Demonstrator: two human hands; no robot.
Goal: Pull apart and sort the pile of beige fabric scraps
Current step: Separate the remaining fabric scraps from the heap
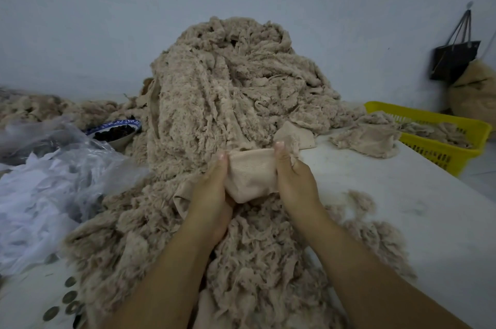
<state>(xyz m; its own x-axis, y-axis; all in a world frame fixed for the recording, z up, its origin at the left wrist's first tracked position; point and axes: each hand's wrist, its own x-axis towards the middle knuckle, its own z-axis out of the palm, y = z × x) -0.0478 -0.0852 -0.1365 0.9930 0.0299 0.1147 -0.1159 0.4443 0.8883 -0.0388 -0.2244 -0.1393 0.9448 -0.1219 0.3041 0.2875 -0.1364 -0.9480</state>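
Head view: the left hand [212, 186] and right hand [294, 181] each pinch an edge of one smooth beige scrap [252, 175], stretched between them just above the pile of beige fabric scraps [222, 97] heaped on the white desk [402, 207]. A yellow basket [442, 138] on the right holds more scraps.

Black bag [453, 60] hangs on wall [80, 19]; patterned bowl [126, 122] holds dark bits [115, 133], perhaps food.
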